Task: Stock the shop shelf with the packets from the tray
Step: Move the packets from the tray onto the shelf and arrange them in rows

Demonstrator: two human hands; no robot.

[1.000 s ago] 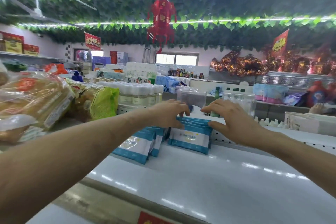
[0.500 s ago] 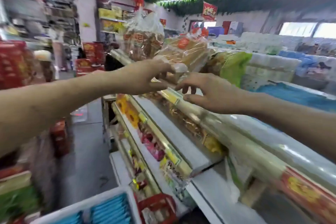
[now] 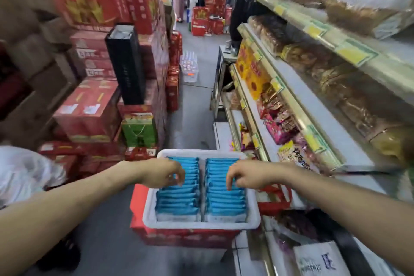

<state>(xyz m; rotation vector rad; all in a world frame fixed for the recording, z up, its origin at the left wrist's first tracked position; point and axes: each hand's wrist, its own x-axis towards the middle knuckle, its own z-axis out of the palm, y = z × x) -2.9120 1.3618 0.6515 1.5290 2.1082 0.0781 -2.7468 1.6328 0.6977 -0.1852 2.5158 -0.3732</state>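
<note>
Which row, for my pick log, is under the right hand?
The row nearer the shelf: right hand over it, left hand over the other row.

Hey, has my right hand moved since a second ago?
Yes. The right hand has come down from the shelf to the tray, over the right row of packets.

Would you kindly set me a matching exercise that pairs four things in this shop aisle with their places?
Things:
1. white plastic tray
2. tall black box
3. green gift carton
4. bagged brown loaves

Places:
A. on the upper right-hand shelves
B. on a red box in the aisle
C. low down on the left
D. upright, higher on the left, among red cartons

Pairs: 1-B, 2-D, 3-C, 4-A.
</note>
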